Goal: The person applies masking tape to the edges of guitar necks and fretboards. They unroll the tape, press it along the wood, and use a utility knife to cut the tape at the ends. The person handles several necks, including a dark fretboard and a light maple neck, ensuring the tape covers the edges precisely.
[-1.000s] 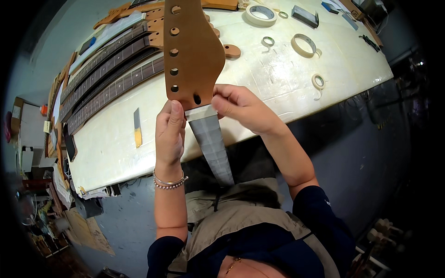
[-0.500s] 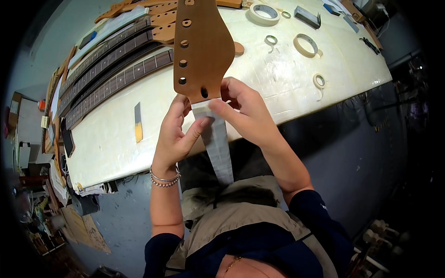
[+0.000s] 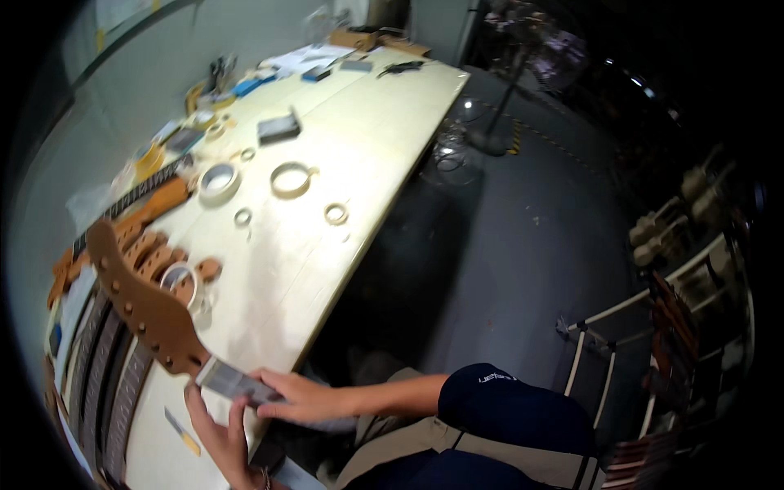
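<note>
A guitar neck (image 3: 147,314) with a brown headstock points up and to the left in front of me, over the table's near edge. Pale tape covers its fingerboard (image 3: 233,382) just below the nut. My left hand (image 3: 219,437) holds the neck beside the nut, thumb on one side and fingers on the other, partly hidden beneath. Farther down, my right hand (image 3: 298,396) is closed round the taped part. On the table near my left hand lies a small blade with a yellow handle (image 3: 186,437).
Several necks with dark fingerboards (image 3: 91,367) lie at the left of the white table (image 3: 327,253). Tape rolls (image 3: 219,181) and a grey block (image 3: 279,128) sit farther back. White racks (image 3: 600,343) holding wooden parts stand on the floor at right.
My view has swung to the right, showing more floor and the racks. The neck now slants to the left, and my right hand has slid from the nut down along the taped part.
</note>
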The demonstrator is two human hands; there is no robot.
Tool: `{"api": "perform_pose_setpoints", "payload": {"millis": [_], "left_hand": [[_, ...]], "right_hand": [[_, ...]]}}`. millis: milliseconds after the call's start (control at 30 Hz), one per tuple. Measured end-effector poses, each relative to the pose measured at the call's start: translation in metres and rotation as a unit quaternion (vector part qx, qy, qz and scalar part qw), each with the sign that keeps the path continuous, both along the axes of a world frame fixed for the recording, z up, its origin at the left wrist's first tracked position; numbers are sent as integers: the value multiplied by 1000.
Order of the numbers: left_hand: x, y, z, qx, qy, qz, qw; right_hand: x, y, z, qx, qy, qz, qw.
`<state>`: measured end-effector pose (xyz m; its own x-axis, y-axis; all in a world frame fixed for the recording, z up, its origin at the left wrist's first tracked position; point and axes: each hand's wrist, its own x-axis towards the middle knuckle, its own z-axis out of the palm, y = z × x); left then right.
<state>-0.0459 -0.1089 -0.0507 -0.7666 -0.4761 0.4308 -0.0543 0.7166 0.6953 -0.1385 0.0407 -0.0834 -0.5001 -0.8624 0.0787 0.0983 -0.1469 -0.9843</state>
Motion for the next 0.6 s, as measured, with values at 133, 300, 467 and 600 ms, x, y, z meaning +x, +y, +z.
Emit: {"api": "perform_pose_setpoints", "payload": {"millis": [133, 300, 467, 600], "left_hand": [[39, 11, 17, -212, -142, 168, 952], [66, -29, -44, -238, -310, 238, 889], [43, -12, -12, -258, -56, 249, 932], [59, 24, 16, -413, 108, 219, 878]], "right_hand": [[-6, -1, -16, -17, 105, -28, 994], [-3, -15, -21, -1, 167, -52, 985], [7, -8, -9, -78, 113, -95, 986], [4, 1, 76, -158, 193, -88, 964]]}}
